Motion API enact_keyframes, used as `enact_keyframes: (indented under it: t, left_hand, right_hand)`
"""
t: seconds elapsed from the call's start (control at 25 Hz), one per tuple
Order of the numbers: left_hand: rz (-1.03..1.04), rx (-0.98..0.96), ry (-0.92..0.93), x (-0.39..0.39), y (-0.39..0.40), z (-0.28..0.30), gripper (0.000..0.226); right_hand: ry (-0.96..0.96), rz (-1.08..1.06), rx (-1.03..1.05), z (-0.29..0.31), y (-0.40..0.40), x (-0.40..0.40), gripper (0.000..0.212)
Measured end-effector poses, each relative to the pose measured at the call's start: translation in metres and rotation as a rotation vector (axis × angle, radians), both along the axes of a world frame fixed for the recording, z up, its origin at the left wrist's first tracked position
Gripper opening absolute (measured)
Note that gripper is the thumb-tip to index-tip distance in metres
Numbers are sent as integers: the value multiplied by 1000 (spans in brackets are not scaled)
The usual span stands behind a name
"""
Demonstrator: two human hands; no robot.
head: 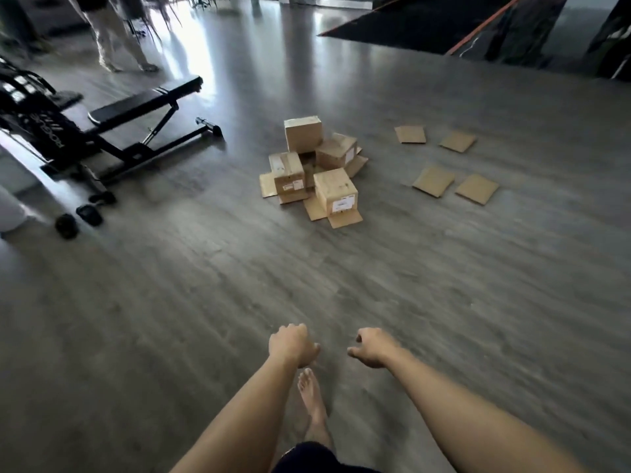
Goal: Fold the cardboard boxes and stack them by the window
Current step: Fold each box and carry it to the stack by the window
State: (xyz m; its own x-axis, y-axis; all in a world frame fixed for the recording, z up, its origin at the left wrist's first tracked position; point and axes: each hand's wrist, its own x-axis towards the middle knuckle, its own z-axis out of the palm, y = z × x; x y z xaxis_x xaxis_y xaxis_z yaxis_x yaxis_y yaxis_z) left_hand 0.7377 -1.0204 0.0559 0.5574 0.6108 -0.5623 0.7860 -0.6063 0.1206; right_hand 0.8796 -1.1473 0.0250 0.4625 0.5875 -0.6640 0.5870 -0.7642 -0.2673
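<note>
Bare forearms with no sleeves, watch or rings, ending in the left hand [293, 344] and right hand [374, 348]. Dark shorts [307, 457] at the bottom edge. One bare foot [312, 401], no shoe or sock.

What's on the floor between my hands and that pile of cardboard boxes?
Nothing: in the head view only bare grey floor lies between the left hand, the right hand and the pile of boxes.

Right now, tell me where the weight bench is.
In the head view the weight bench stands at the upper left, left of the pile of boxes.
</note>
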Motion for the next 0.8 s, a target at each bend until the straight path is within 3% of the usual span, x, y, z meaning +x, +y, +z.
enact_keyframes:
  t: [0.32, 0.48, 0.64, 0.8]
  left_hand:
    - [-51, -10, -40, 168, 204, 4, 54]
    - [-70, -40, -7, 242, 263, -3, 53]
    - [-92, -54, 10, 326, 332, -18, 54]
    - [10, -36, -6, 388, 408, -10, 53]
  right_hand:
    - [-33, -131, 15, 5, 182, 156, 52]
    - [22, -145, 0, 0, 253, 218, 52]
    - [22, -90, -23, -12, 333, 312, 50]
    - [37, -27, -48, -10, 414, 395, 50]
